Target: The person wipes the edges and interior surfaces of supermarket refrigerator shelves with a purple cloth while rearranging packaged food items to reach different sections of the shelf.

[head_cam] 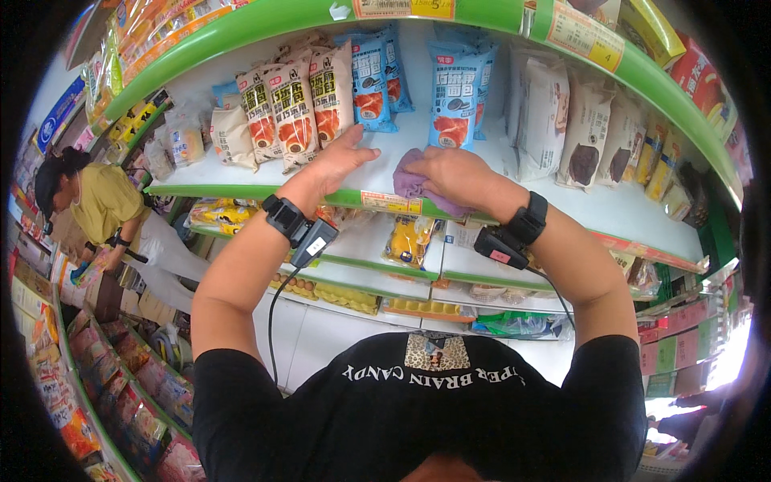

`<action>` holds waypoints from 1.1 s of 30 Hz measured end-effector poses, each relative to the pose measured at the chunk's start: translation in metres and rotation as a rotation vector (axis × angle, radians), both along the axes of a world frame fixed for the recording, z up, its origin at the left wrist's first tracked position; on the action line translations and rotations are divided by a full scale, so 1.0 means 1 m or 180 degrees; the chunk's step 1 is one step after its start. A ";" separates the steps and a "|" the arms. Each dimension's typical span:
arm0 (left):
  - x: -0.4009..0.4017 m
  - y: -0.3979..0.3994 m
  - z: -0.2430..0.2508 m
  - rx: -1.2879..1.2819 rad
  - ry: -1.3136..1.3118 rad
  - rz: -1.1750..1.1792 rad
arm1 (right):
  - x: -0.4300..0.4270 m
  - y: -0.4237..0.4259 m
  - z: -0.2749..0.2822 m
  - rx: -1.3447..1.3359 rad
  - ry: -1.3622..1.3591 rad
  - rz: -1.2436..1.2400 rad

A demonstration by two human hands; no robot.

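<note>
In my right hand (461, 181) is a crumpled purple cloth (412, 172), pressed near the green front edge of a white store shelf (367, 165). My left hand (337, 159) has its thumb and fingers apart and holds nothing; it is over the shelf beside the cream bread packets (289, 114). Blue bread packets (370, 87) stand upright just beyond its fingertips. Another blue bread packet (453, 96) stands behind my right hand, which hides part of its lower end. Both wrists wear black straps with small cabled devices.
White and brown bread packets (584, 129) line the shelf at right. A green shelf rail (301, 30) with price tags arches above. Lower shelves hold yellow packets (409, 238) and eggs (298, 283). At left, another person (114, 205) bends over goods beside a packed rack (120, 385).
</note>
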State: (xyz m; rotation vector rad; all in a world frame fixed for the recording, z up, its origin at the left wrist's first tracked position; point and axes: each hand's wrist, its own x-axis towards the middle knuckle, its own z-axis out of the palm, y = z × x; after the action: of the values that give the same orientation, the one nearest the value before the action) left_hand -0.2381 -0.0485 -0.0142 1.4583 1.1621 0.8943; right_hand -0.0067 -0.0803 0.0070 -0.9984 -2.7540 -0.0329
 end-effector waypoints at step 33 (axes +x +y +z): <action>0.095 0.040 0.045 0.1158 -0.0078 0.0024 | 0.040 0.030 0.011 -0.0373 0.2654 -0.1972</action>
State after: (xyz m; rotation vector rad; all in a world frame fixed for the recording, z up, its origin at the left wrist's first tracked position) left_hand -0.1430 -0.0085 0.0309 1.7273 1.0223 1.1702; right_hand 0.0337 -0.0505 0.0178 -1.4410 -1.6585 0.3629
